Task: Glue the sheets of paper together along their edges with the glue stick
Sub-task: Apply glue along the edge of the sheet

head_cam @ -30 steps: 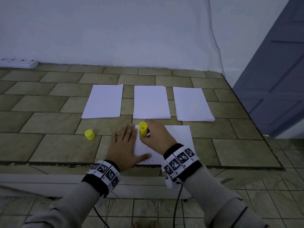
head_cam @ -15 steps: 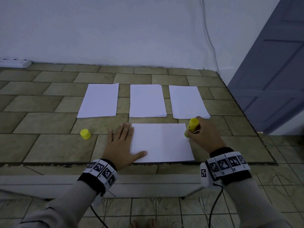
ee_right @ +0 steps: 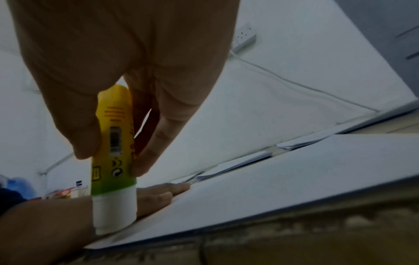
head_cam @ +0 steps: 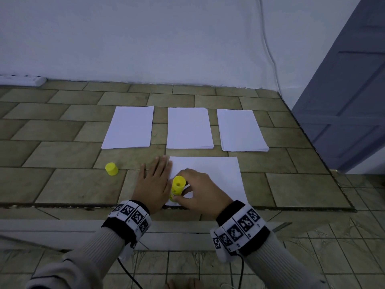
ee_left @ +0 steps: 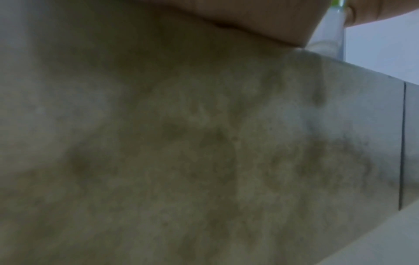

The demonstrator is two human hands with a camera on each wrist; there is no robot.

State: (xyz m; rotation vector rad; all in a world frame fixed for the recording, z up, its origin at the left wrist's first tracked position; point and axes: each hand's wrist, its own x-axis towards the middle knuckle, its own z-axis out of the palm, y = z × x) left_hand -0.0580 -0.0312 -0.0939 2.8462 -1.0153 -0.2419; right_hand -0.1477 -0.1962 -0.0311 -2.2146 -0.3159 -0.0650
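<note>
White sheet (head_cam: 208, 174) lies landscape at near edge of tiled surface (head_cam: 62, 184), head view. Your left hand (head_cam: 153, 182) lies flat, fingers straight & together, tips on sheet's left edge. Your right hand (head_cam: 200, 190) pinches yellow glue stick (head_cam: 177, 187), tip down at sheet's near-left corner. Yellow cap (head_cam: 111, 169) stands left of your left hand, apart. Three paper stacks (head_cam: 188, 128) in a row beyond.
L wrist view: blurred tile (ee_left: 204, 143), palm edge (ee_left: 249, 21) at top; fingers can't tell.
R wrist view: thumb & fingers (ee_right: 147, 157) clamped on glue stick (ee_right: 113, 143), white glue end (ee_right: 114, 211) touching sheet (ee_right: 294, 179); left hand (ee_right: 158, 195) flat behind it
</note>
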